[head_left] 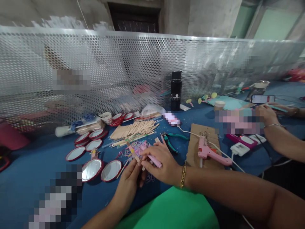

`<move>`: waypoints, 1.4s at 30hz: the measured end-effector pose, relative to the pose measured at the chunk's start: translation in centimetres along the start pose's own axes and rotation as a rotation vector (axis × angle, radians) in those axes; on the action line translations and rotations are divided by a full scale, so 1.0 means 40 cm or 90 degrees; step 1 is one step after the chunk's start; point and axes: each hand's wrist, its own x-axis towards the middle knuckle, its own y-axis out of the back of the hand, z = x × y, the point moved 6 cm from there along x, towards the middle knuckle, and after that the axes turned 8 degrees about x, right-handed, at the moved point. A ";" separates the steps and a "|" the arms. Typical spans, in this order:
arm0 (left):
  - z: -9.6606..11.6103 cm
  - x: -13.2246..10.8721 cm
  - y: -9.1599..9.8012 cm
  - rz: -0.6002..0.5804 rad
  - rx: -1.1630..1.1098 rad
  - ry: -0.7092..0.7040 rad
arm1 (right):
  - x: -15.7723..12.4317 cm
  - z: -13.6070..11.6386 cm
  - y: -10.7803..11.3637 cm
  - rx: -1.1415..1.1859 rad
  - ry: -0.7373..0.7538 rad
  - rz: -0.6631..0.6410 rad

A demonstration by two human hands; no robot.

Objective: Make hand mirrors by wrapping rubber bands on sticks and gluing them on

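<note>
My left hand (133,175) is closed on a flat wooden craft stick (132,151) with a yellow patch near its upper end. My right hand (165,162) comes in from the right, its fingers wrapped round a pale pink pen-like tube (154,160). Fingertips of both hands meet at the lower part of the stick. Just behind them lies a tangle of pink and purple strings (140,147). Farther back is a pile of wooden craft sticks (133,129). Round red-rimmed mirrors (111,170) lie to the left of my left hand.
Teal-handled pliers (171,143) lie behind my right hand. A pink glue gun (209,152) rests on cardboard (193,143), with its cable trailing. A black bottle (176,92) stands before the perforated metal screen (143,60). Another person's hand (267,114) is at the right, near a phone (262,99).
</note>
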 end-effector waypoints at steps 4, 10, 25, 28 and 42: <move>-0.009 0.004 -0.002 -0.017 -0.038 0.014 | -0.002 0.003 -0.001 0.004 0.003 -0.002; -0.008 0.008 -0.003 -0.019 -0.021 0.011 | -0.001 0.007 0.003 0.010 0.009 -0.016; -0.031 0.012 -0.004 -0.054 -0.095 0.031 | 0.000 -0.009 0.001 0.024 0.032 -0.021; -0.035 0.011 -0.008 -0.063 -0.122 0.049 | -0.004 -0.005 -0.002 0.041 0.034 -0.031; -0.035 0.004 -0.007 -0.037 -0.146 0.076 | -0.015 -0.004 -0.012 0.069 0.018 -0.053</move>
